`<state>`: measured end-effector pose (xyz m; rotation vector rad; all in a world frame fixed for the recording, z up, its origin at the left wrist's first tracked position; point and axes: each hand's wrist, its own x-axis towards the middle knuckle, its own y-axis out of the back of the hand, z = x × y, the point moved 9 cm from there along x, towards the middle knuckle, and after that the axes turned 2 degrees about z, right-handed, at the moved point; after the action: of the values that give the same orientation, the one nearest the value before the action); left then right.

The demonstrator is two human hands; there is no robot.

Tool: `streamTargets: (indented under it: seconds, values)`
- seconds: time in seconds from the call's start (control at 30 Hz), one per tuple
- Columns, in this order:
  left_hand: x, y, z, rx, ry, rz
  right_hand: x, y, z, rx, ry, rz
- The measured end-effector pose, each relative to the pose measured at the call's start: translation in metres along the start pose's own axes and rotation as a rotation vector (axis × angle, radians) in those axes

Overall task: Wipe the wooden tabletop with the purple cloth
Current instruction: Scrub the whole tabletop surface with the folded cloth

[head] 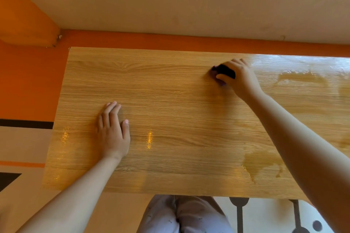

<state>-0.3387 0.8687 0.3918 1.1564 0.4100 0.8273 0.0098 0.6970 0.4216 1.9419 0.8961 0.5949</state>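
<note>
Right hand (239,75) grips the purple cloth (223,73) at upper right of the worktop (170,91); left hand (112,130) rests flat, fingers straight.

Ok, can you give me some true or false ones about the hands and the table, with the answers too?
1. The right hand grips the purple cloth. True.
2. The left hand holds a cup. False: it lies flat on the wooden tabletop and holds nothing.
3. The purple cloth is on the far half of the wooden tabletop. True.
4. The purple cloth lies beside the left hand. False: it is bunched under the right hand, well apart from the left hand.
5. Darker, wet-looking patches show on the right part of the wooden tabletop. True.
</note>
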Motion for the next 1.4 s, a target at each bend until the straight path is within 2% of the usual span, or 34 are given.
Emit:
streamTargets:
  seconds: [0.47, 0.57, 0.7, 0.87, 0.97, 1.1, 1.27, 1.4]
  values:
    - [-0.002, 0.002, 0.002, -0.013, -0.028, 0.000, -0.246, -0.029, -0.066, 0.061, 0.141, -0.156]
    - [-0.001, 0.002, 0.004, 0.033, -0.061, -0.041, -0.267, -0.030, -0.069, 0.022, 0.190, -0.208]
    - [-0.006, 0.011, 0.014, 0.020, -0.034, -0.080, -0.247, -0.018, -0.062, -0.018, 0.210, -0.213]
    - [-0.064, -0.007, 0.079, -0.078, -0.286, -0.206, -0.198, 0.006, -0.034, -0.034, 0.001, -0.028]
    - [-0.089, -0.024, 0.120, -0.140, -0.371, -0.254, -0.191, 0.005, -0.022, 0.009, -0.146, 0.035]
    - [-0.101, -0.042, 0.150, -0.113, -0.346, -0.252, -0.220, 0.001, -0.028, 0.039, -0.232, 0.138]
    - [-0.103, -0.047, 0.151, -0.053, -0.315, -0.193, -0.284, -0.022, -0.060, 0.097, -0.219, 0.095]
    - [-0.101, -0.045, 0.153, -0.044, -0.315, -0.161, -0.314, -0.016, -0.045, 0.126, -0.337, 0.142]
